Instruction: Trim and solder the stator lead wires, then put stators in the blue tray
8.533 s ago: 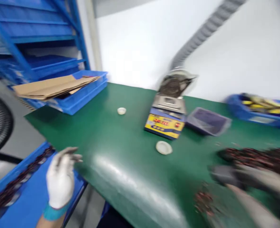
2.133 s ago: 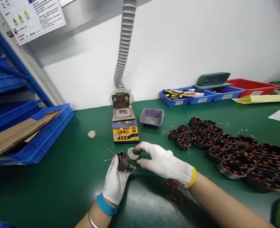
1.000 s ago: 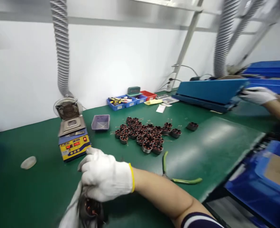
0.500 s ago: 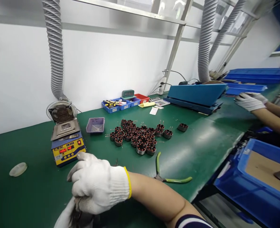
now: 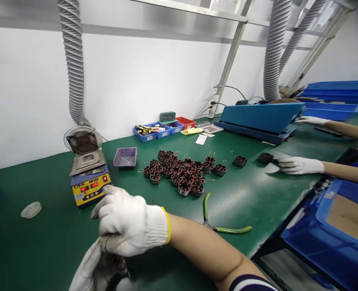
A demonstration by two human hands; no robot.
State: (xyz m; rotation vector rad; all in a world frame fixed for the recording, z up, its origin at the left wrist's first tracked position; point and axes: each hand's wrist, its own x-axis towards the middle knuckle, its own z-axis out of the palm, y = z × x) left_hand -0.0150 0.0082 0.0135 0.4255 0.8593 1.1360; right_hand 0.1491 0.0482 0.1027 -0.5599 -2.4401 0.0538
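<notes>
Low at the front, my left hand [image 5: 89,266], in a white glove, is closed around a dark part [image 5: 119,264] with a hint of copper, apparently a motor stator; gloves and shadow cover most of it. My right hand [image 5: 127,224], in a white glove with a yellow cuff edge, sits just above, fingers bent into a pinch over the part. What its fingertips grip is hidden. A solder pot [image 5: 89,188] with a red digital display stands just beyond my right hand. Green-handled pliers [image 5: 225,229] lie open to the right, near my forearm.
Several copper-wound motor stators [image 5: 179,171] cluster mid-table. A purple tray [image 5: 125,157] holds wire bits; a whitish dish [image 5: 31,210] lies left. A co-worker's gloved hand [image 5: 301,165] is by a stator [image 5: 265,157] at right. A blue bin [image 5: 306,226] stands beyond the table edge.
The co-worker's hands have separated; one has come onto the table beside a stator newly there. The view has shifted slightly. My hands stay together, and the left shows more.
</notes>
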